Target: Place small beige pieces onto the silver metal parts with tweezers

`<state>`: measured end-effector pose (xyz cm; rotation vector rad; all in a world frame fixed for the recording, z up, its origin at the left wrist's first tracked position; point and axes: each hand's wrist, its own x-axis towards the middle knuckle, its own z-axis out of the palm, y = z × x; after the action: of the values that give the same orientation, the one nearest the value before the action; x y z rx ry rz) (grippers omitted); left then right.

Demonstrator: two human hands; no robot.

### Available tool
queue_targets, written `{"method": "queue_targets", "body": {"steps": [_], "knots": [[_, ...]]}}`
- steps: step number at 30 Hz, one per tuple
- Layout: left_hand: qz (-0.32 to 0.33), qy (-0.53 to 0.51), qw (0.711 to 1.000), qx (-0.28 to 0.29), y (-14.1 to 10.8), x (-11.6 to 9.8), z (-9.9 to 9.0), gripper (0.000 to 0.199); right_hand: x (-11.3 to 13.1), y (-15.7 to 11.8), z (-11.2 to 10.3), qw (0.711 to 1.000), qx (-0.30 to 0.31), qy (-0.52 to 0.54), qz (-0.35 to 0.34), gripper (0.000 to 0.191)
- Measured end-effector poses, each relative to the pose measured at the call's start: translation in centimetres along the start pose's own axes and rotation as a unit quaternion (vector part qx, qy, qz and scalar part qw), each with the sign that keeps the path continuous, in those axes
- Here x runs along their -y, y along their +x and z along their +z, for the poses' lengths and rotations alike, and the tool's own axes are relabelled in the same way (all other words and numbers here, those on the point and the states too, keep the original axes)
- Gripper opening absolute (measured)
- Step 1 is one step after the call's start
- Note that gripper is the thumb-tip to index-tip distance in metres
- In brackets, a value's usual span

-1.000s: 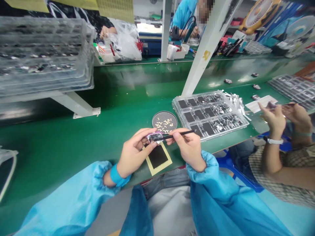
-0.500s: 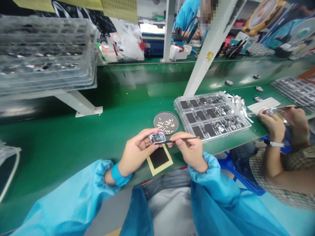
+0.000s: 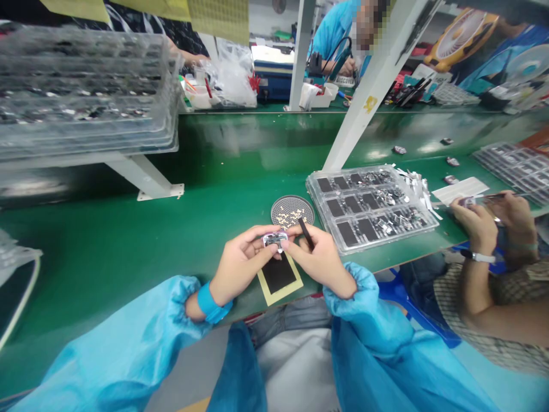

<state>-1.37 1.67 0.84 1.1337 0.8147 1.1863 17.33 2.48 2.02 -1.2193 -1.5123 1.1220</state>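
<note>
My left hand (image 3: 238,257) pinches a small device casing (image 3: 275,239), pale-rimmed with a purplish edge, its electronic parts facing up. My right hand (image 3: 319,254) is closed, its thumb and fingertips pressing the casing's right side. Black tweezers (image 3: 306,233) are tucked between the right hand's fingers, standing up at a slant, their tips hidden. Under the hands lies a black pad with a yellow border (image 3: 295,280). Just behind them sits a round perforated dish (image 3: 281,204) with small cream-coloured pieces in it.
A clear compartment tray (image 3: 314,189) of black screens and parts lies right of the dish. Stacked clear trays (image 3: 169,134) rest on a raised shelf at left. A slanted white post (image 3: 358,103) stands behind the tray. A co-worker's hands (image 3: 480,226) work at far right.
My right hand has moved left onto the casing, its thumb now on it. The tweezers have swung from lying level across the casing to upright within my fingers.
</note>
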Motion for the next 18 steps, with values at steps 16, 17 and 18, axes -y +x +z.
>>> {"method": "queue_targets", "body": {"steps": [16,17,18], "knots": [[0.035,0.098,0.994,-0.017,-0.3,0.9,0.3,0.027,-0.9,0.4,1.9,0.999,-0.026,0.018,0.007,0.025],[0.026,0.117,0.993,-0.013,-0.3,1.0,0.2,0.027,-0.8,0.4,1.9,0.999,-0.031,0.014,0.006,0.025],[0.018,0.132,0.991,-0.01,-0.3,0.9,0.3,0.027,-0.8,0.3,2.0,0.999,-0.035,0.014,0.009,0.025]]}}
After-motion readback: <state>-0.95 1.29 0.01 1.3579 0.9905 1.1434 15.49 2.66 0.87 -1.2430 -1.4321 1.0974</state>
